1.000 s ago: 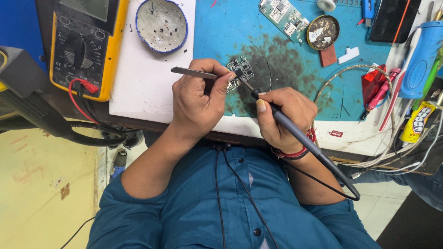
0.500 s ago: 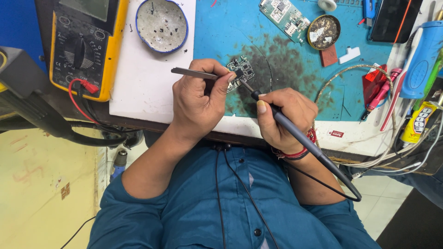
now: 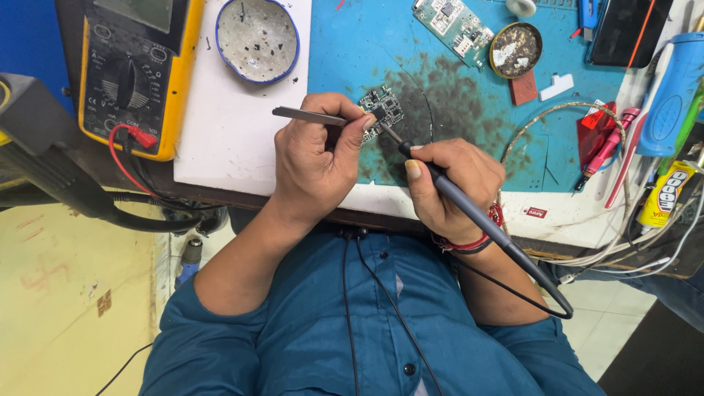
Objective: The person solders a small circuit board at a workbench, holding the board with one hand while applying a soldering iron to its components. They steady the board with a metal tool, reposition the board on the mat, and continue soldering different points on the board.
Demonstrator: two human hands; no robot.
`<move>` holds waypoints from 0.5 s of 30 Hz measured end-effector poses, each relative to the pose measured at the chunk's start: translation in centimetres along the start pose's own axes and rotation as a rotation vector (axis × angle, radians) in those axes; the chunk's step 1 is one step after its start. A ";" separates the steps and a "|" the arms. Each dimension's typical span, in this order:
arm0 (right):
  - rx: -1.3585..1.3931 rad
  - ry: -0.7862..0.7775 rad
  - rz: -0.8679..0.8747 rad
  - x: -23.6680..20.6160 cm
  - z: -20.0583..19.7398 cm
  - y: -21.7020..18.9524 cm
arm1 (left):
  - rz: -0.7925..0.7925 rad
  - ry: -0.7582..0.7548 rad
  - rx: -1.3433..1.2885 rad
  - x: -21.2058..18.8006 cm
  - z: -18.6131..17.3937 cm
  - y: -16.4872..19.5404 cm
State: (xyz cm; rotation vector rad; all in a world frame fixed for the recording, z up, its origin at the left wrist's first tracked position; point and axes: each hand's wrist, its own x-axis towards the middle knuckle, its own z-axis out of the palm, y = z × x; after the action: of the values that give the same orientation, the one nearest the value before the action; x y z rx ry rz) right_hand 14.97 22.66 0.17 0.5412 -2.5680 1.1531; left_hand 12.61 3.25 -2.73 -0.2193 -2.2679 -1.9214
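Observation:
My left hand [image 3: 315, 165] is closed around metal tweezers [image 3: 304, 114], whose tips reach a small dark circuit board [image 3: 385, 110] lying on a stained blue work mat [image 3: 352, 44]. My right hand [image 3: 451, 187] grips a dark soldering iron [image 3: 469, 209] like a pen. Its tip touches the same board from the right. The iron's cable loops down over my blue shirt. Both hands rest close together at the near edge of the bench.
A yellow multimeter [image 3: 132, 73] with a red lead sits at the left, beside a white slab [image 3: 227, 125] and a round dish [image 3: 257, 37]. A green circuit board [image 3: 455, 22], a round tin [image 3: 515, 50], wires, tubes and tools [image 3: 660, 147] crowd the right.

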 end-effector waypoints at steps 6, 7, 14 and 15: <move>-0.004 -0.007 0.007 0.0 0.0 -0.1 | 0.024 0.008 -0.008 0.0 0.0 0.0; -0.007 -0.009 0.009 0.0 0.0 -0.1 | 0.020 0.007 -0.013 0.0 0.0 0.0; 0.002 -0.018 0.012 0.2 -0.1 -0.2 | 0.015 0.003 -0.007 0.1 0.0 0.0; -0.001 -0.019 0.012 0.2 -0.1 -0.2 | 0.010 0.002 -0.007 0.1 0.0 0.0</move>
State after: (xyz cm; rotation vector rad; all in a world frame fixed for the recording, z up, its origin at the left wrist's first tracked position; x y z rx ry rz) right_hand 14.91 22.59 0.42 0.5400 -2.5910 1.1555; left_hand 12.52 3.25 -2.67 -0.2296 -2.2545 -1.9246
